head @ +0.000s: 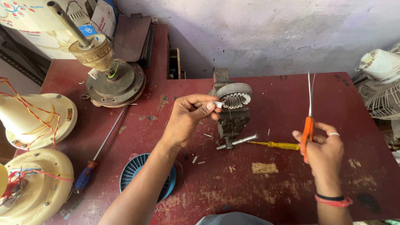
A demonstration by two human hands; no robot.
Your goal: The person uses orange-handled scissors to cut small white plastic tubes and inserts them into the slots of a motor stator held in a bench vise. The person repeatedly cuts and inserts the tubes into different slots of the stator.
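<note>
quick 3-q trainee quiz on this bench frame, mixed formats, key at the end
1. True or false: the right hand holds orange-handled scissors with the blades pointing up.
2. What is clamped in the bench vise? A) a toothed round motor core B) a fan blade C) a hammer
3. Fill in: the left hand pinches a small white ____ next to the core.

Key: 1 true; 2 A; 3 strip. The yellow screwdriver lies untouched on the red table.
</note>
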